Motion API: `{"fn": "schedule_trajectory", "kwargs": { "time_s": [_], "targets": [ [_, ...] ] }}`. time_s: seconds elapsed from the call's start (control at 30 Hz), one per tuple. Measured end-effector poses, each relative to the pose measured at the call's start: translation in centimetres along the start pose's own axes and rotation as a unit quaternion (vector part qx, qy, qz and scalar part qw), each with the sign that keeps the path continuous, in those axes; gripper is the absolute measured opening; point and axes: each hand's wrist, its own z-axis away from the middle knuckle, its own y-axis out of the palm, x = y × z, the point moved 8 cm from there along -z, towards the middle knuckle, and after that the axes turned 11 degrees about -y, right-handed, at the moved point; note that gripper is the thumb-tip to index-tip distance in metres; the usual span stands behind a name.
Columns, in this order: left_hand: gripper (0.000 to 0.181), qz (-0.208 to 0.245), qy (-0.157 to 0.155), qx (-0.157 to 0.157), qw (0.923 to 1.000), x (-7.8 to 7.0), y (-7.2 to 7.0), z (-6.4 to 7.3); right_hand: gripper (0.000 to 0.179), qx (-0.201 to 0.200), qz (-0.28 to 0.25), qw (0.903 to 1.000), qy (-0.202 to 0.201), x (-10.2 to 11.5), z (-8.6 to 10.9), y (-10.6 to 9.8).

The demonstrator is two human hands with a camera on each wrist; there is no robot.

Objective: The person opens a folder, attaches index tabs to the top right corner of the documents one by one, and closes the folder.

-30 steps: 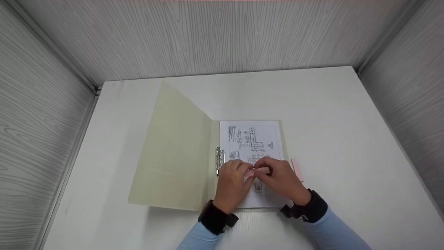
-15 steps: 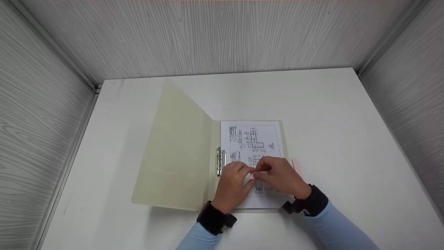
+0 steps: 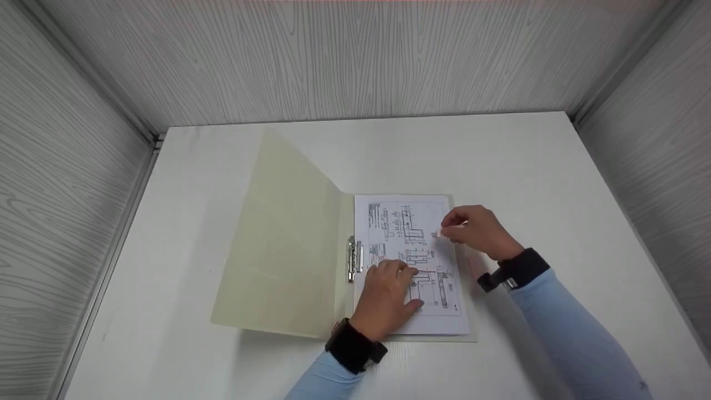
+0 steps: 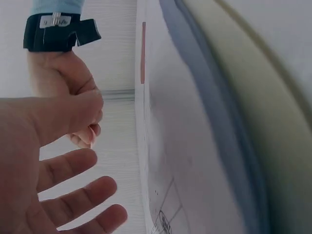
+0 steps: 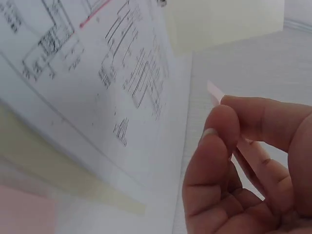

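A sheet of technical drawings lies in an open pale yellow folder. A short red line crosses the print. Over the lower half of this sheet is my left hand, its fingers spread and holding nothing; the left wrist view shows the fingertips slightly apart from the paper. At the sheet's right edge my right hand pinches a small pink paper slip between thumb and forefinger. Part of the slip is hidden behind the fingers.
A metal clip sits along the folder's spine, and the folder's left cover stands tilted up. A pink paper piece lies on the white table by the folder's right edge. Grey wood-grain panels surround the table.
My hands have parted. The right one has moved up and right with the pink slip, from the sheet's middle to its right edge. My left hand's fingers have opened, uncovering the red line.
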Motion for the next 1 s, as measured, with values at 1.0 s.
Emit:
{"fn": "schedule_trajectory", "kwargs": {
  "time_s": [1.0],
  "targets": [
    [0.085, -0.067, -0.060, 0.135, 0.9867, 0.5, 4.0, 0.1, 0.018, 0.012, -0.009, 0.9944, 0.104, -4.9, -5.0, 1.7]
  ]
}}
